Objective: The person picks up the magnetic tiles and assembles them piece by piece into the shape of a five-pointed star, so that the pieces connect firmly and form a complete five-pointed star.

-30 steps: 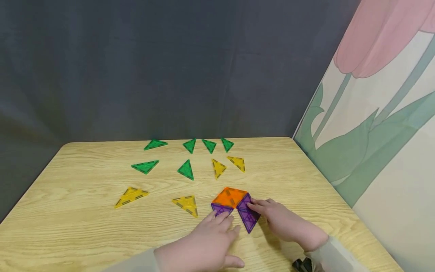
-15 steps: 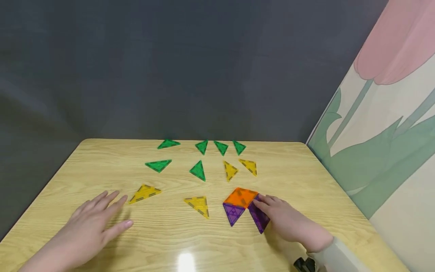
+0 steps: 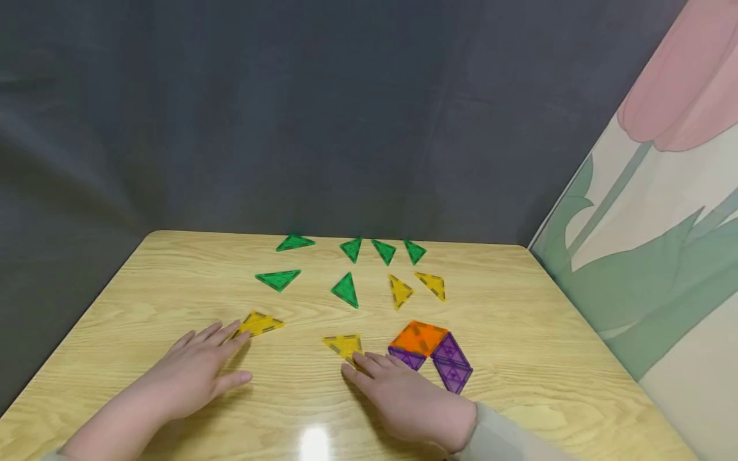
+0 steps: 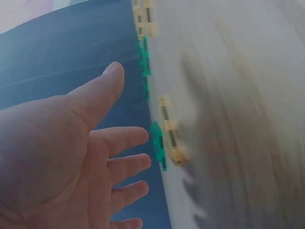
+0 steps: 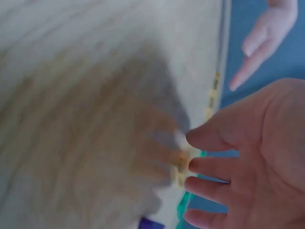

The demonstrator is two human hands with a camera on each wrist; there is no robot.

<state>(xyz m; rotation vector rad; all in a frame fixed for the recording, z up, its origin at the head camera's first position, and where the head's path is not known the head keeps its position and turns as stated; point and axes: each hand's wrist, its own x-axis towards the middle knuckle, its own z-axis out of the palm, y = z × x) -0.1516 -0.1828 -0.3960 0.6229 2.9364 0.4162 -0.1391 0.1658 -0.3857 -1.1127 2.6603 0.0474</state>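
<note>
My left hand (image 3: 198,378) hovers with spread fingers at the left yellow triangular magnetic tile (image 3: 261,323), index fingertip overlapping its near corner. In the left wrist view that hand (image 4: 71,143) holds nothing, and its shadow falls on the wood. My right hand (image 3: 406,397) reaches over the table, fingertips right at the middle yellow tile (image 3: 344,344), whose near corner is hidden. The right wrist view shows that hand (image 5: 252,157) with straight fingers. Just right of it lies a joined group: orange tiles (image 3: 419,338), purple tiles (image 3: 452,363) on its right and a partly covered purple triangle (image 3: 410,357).
Two smaller yellow triangles (image 3: 400,292) lie beyond the orange tiles. Several green triangles (image 3: 346,290) are spread toward the table's far edge. A dark curtain (image 3: 323,121) stands behind the wooden table (image 3: 519,307), with a tulip-patterned wall covering (image 3: 651,211) at right.
My left hand has moved left from the purple triangle to the left yellow tile. My right hand has come off the right purple tiles and moved left to the middle yellow tile.
</note>
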